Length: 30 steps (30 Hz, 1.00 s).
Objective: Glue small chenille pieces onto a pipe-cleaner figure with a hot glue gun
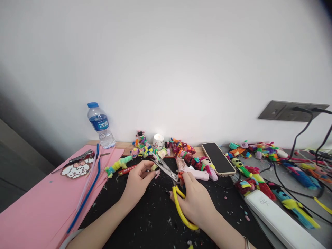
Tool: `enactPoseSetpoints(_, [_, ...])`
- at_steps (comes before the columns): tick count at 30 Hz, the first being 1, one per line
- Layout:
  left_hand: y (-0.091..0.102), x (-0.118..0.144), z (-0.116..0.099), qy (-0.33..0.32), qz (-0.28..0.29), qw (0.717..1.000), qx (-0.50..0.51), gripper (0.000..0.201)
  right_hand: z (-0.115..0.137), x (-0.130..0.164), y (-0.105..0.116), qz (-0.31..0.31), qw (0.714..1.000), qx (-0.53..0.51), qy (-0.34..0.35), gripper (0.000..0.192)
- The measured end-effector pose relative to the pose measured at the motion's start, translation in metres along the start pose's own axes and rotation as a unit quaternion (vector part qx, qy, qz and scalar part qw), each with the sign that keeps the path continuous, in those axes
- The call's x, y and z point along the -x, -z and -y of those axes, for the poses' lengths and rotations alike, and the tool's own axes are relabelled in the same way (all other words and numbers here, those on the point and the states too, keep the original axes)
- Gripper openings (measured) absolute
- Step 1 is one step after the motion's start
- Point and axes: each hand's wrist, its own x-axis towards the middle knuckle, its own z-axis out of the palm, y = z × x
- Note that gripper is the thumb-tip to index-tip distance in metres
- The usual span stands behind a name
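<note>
Two hands: both busy over the black mat (155, 214).
Right hand (197, 202): clenched through yellow scissors (176, 188), blades parted for a snip.
Left hand (137, 181): pinching a fuzzy bit (155, 167) up to the blades.

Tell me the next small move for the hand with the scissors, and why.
Probably close the scissors: the right hand grips the yellow handles, the blades stand open, and the left hand pinches a small fuzzy piece right at them.

The worktop (145, 214), black-matted and speckled with scraps, carries a pink foam sheet (38, 204), a clear plastic water bottle (100, 125), a black smartphone (218, 158), a white power bank (280, 218) and many colourful pipe-cleaner figures (181, 150).
</note>
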Motion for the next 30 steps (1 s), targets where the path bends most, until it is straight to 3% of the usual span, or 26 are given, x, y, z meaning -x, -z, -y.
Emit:
enactPoseSetpoints(17, [0.0023,0.0006,0.003,-0.013,-0.004,0.999,-0.05,0.005,-0.0025,-0.0035,0.0071,0.032,0.999,0.007,-0.01,0.018])
enactPoseSetpoints(30, [0.0031,0.0017,0.0009,-0.017,-0.002,0.999,-0.046,0.008,-0.004,-0.0045,0.0044,0.031,0.999,-0.001,-0.015,0.027])
